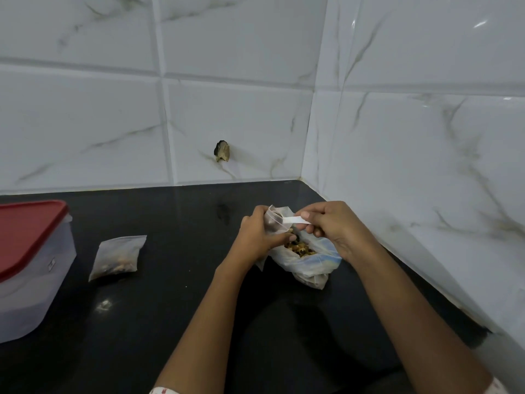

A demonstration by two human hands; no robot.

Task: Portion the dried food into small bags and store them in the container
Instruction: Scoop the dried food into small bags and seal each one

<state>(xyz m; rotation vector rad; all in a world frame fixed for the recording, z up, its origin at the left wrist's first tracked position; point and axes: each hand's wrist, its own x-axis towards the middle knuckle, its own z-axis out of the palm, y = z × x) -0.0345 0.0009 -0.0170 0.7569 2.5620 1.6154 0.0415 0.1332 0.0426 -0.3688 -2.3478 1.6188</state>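
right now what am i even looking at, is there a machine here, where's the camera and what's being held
There is no machine here. A person wears one camera on the head, and it looks down at their own two hands. The left hand grips a small bag. The right hand pinches a white plastic utensil at the small bag's mouth, above a bigger bag of dried food. On the black counter lie one filled bag and, far left, a container with its red lid on.

- Glossy white tiles with grey veining cover the far wall (85, 123) and the right wall (426, 137).
- A chipped hole (222, 151) breaks one far-wall tile, low down.
- The black countertop (142, 322) shines faintly below.
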